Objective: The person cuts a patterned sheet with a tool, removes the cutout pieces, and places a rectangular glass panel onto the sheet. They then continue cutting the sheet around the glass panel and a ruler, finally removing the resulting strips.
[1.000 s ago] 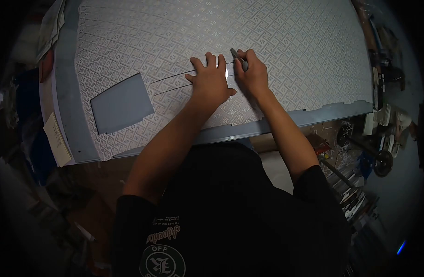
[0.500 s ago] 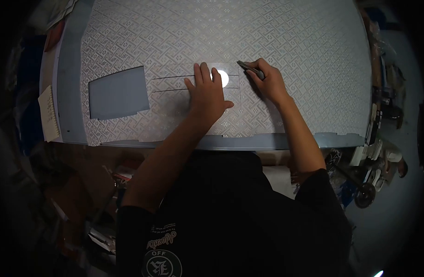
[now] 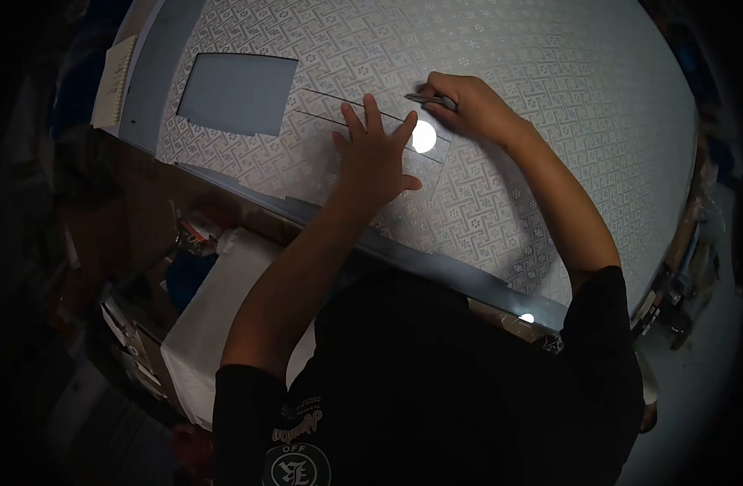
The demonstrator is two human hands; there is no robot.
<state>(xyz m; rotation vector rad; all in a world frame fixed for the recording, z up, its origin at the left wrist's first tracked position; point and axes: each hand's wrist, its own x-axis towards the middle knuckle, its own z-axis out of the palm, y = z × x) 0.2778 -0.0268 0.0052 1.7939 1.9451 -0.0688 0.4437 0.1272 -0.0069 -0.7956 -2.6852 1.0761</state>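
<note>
Patterned pale fabric [image 3: 501,194] covers the table, with a four-sided opening at the left through which a blue-grey surface [image 3: 238,93] shows. My left hand [image 3: 374,154] lies flat with spread fingers on a clear sheet [image 3: 430,180], which has dark parallel lines and a bright round reflection. My right hand [image 3: 476,105] is closed around a slim grey tool [image 3: 432,100], perhaps a pen or cutter. The tool's tip points left, near the upper edge of the sheet. Whether the tip touches the fabric cannot be made out.
A spiral notebook [image 3: 114,81] lies at the table's left end. The table's blue-grey edge [image 3: 436,266] runs slantwise before my body. Below it at the left are a whitish cloth-like surface [image 3: 213,324] and dim clutter.
The whole view has tilted, so the table edge now slopes down to the right. My right hand with the tool has moved left along the sheet's upper edge. My left hand remains on the sheet.
</note>
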